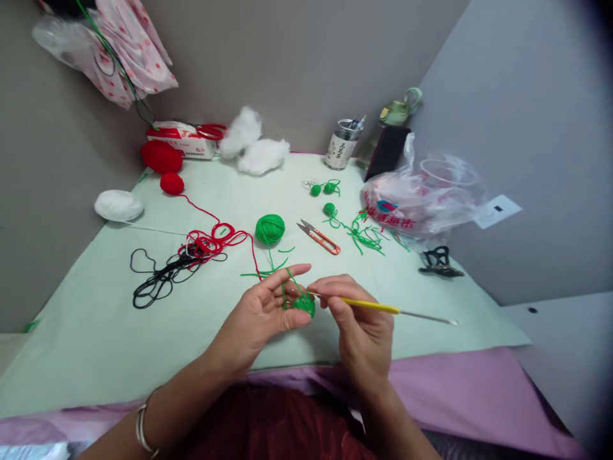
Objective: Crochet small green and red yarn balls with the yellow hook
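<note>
Between thumb and fingers, my left hand [261, 313] pinches a small round green crochet piece [304, 305]. Green yarn runs over its raised index finger. My right hand [361, 326] grips a crochet hook [371, 305] with a yellow handle, held like a pen. The hook's near tip meets the edge of the green piece, and its other metal end points right. Beyond my left hand sits a ball of green yarn [270, 229], its strand leading down toward the fingers. Thread snips [320, 237] with orange handles lie behind my hands.
Tangled red yarn [223, 236] and black cord [163, 278] lie left. Green yarn scraps [364, 236] and small green balls [329, 186] are right of the snips. White stuffing [262, 156], a pen cup [343, 145] and a plastic bag [407, 198] stand along the back. A black claw clip [440, 262] lies far right.
</note>
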A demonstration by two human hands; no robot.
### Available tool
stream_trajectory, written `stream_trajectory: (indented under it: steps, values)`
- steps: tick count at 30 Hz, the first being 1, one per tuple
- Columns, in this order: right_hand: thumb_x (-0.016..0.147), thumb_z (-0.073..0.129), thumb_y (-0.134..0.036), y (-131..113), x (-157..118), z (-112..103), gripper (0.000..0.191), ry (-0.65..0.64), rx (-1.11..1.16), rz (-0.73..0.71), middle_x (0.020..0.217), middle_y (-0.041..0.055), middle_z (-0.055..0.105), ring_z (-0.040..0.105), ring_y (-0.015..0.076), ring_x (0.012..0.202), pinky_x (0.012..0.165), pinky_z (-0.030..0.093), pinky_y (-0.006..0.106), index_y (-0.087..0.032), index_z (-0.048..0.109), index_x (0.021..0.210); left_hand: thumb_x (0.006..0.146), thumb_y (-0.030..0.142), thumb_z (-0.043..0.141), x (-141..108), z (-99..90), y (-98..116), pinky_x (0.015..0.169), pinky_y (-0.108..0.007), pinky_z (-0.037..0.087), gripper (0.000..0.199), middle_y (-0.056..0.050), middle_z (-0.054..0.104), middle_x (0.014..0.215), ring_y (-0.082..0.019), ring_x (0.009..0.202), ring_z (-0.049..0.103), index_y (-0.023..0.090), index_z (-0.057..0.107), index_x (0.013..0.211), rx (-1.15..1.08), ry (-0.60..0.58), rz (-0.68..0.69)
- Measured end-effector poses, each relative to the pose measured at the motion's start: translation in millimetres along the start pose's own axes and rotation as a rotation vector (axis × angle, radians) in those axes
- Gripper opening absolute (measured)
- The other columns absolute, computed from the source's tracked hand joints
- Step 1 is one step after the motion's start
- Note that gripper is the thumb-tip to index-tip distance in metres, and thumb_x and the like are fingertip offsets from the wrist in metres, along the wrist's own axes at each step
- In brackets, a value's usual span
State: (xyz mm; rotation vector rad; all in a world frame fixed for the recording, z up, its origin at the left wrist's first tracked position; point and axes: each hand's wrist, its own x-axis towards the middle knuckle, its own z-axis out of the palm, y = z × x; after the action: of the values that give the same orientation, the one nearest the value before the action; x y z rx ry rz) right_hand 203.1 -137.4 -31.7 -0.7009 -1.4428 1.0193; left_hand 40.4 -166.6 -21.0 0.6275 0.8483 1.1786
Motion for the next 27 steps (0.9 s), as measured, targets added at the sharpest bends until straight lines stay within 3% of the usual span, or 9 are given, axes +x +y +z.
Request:
stream_trajectory:
  steps: [2, 9, 13, 16, 21, 25, 27]
  values:
    - [0.1, 0.064, -0.024, 1.3, -1.4, 0.3, 0.015, -0.008, -0.003, -0.007, 0.093, 0.0035, 0.079, 0.069, 0.0179, 0.085, 0.071, 0.054, 0.031, -0.027, 0.079, 0.1, 0.07, 0.018, 0.094, 0.0, -1.4, 0.3, 0.09, -0.03, 0.047, 0.064, 0.0, 0.071, 0.097, -0.016, 0.095, 0.064, 0.029, 0.072, 0.13, 0.065, 0.041, 0.031]
    - [0.102, 0.062, -0.033, 4.6, 3.6, -2.8, 0.018, -0.034, 0.293, 0.187, 0.088, 0.0034, 0.076, 0.065, 0.0143, 0.071, 0.065, 0.054, 0.027, -0.023, 0.073, 0.093, 0.068, 0.021, 0.093, -0.9, -3.0, 6.7, 0.092, -0.033, 0.045, 0.067, 0.0, 0.067, 0.095, -0.019, 0.097, 0.064, 0.025, 0.07, 0.131, 0.218, 0.073, 0.041]
    - [0.105, 0.058, -0.031, 1.7, 4.2, -5.8, 0.018, -0.085, 0.282, 0.19, 0.09, 0.0026, 0.076, 0.066, 0.014, 0.076, 0.069, 0.055, 0.027, -0.023, 0.071, 0.095, 0.066, 0.022, 0.093, -0.5, -4.4, 8.8, 0.091, -0.033, 0.045, 0.066, 0.001, 0.067, 0.094, -0.018, 0.096, 0.063, 0.025, 0.071, 0.129, 0.284, 0.084, 0.053]
    - [0.106, 0.054, -0.024, -2.0, 2.7, -7.8, 0.018, -0.115, 0.069, 0.038, 0.093, 0.0032, 0.075, 0.068, 0.0153, 0.082, 0.074, 0.056, 0.029, -0.024, 0.071, 0.1, 0.067, 0.022, 0.092, -0.8, -4.1, 9.2, 0.089, -0.031, 0.046, 0.063, 0.003, 0.064, 0.089, -0.016, 0.092, 0.062, 0.027, 0.072, 0.126, 0.339, 0.135, 0.085]
    - [0.103, 0.054, -0.012, -4.5, -5.2, -2.7, 0.021, -0.206, -0.442, -0.388, 0.101, 0.0085, 0.075, 0.071, 0.019, 0.093, 0.08, 0.06, 0.033, -0.021, 0.069, 0.114, 0.071, 0.024, 0.092, -2.8, -2.1, 0.8, 0.087, -0.027, 0.047, 0.055, 0.005, 0.062, 0.085, -0.014, 0.086, 0.06, 0.026, 0.072, 0.122, 0.376, 0.196, 0.203]
    - [0.096, 0.063, -0.005, -0.4, -14.5, 1.3, 0.031, -0.148, -0.817, -0.603, 0.106, 0.0102, 0.073, 0.071, 0.0208, 0.099, 0.081, 0.063, 0.032, -0.022, 0.071, 0.121, 0.086, 0.036, 0.083, -7.1, 1.3, -10.7, 0.082, -0.024, 0.048, 0.045, 0.003, 0.062, 0.09, -0.012, 0.085, 0.059, 0.029, 0.07, 0.129, 0.265, 0.189, 0.251]
    - [0.092, 0.067, -0.002, 1.7, -17.2, 0.2, 0.036, -0.131, -0.844, -0.667, 0.105, 0.0093, 0.073, 0.071, 0.0208, 0.102, 0.085, 0.063, 0.031, -0.021, 0.072, 0.122, 0.088, 0.039, 0.08, -9.0, 3.8, -12.5, 0.08, -0.023, 0.048, 0.046, 0.003, 0.061, 0.093, -0.011, 0.083, 0.058, 0.031, 0.069, 0.132, 0.125, 0.141, 0.177]
